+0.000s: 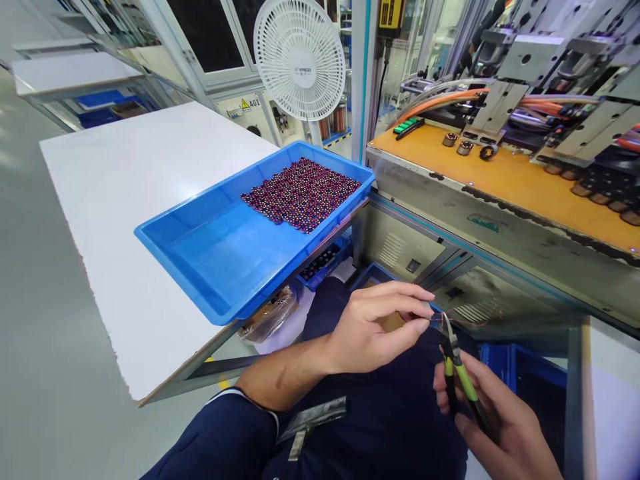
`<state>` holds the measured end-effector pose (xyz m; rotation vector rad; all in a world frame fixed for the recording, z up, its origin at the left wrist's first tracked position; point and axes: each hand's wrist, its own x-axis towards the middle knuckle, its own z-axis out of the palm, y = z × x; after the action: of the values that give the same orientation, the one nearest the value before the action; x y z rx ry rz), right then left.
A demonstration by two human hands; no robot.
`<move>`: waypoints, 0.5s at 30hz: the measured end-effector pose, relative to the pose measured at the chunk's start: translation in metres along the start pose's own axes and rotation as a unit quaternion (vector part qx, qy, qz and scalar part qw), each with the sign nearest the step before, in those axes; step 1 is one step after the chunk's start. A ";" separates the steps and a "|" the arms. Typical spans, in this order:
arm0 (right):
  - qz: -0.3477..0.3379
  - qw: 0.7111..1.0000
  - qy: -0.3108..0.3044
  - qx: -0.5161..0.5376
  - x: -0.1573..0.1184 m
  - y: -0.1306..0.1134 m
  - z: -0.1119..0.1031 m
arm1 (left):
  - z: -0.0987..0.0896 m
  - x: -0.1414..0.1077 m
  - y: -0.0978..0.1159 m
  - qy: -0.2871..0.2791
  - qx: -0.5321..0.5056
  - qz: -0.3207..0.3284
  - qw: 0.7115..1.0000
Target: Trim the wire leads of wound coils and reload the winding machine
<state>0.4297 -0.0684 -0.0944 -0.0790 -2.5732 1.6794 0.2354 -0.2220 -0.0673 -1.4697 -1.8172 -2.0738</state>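
My left hand [383,323] pinches a small dark piece, mostly hidden by the fingertips, from which thin reddish wires [473,320] run to the right. In my right hand [500,407] are pliers [463,373] with green and black handles, their metal jaws pointing up at the wires just right of my left fingertips. Both hands are above my lap. A blue tray [220,247] on the white table holds a layer of many small dark red and blue parts [305,193] at its far right end.
The white table [95,200] lies to the left, with a white fan [300,60] behind the tray. At the right, a machine bench [525,180] with an orange top carries several copper-coloured parts. Blue bins [525,367] sit below.
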 end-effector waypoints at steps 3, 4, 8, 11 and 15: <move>0.000 1.000 -0.002 0.001 0.001 -0.001 0.002 | 0.000 0.000 0.000 0.001 -0.001 0.003 1.000; 0.001 1.000 0.001 0.003 0.001 -0.001 0.002 | 0.000 0.000 0.000 0.000 -0.001 0.003 1.000; 0.020 0.999 0.023 0.017 -0.001 -0.002 0.005 | 0.001 0.000 0.000 -0.004 0.001 0.000 1.000; 0.075 0.994 0.041 0.067 -0.002 -0.005 0.010 | 0.002 -0.001 -0.001 -0.007 0.000 -0.003 1.000; 0.144 0.977 0.103 0.120 0.000 -0.008 0.009 | 0.001 -0.002 -0.005 -0.011 -0.015 0.004 1.000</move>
<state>0.4291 -0.0801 -0.0911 -0.6034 -2.2769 1.9437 0.2345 -0.2202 -0.0726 -1.5112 -1.7937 -2.0977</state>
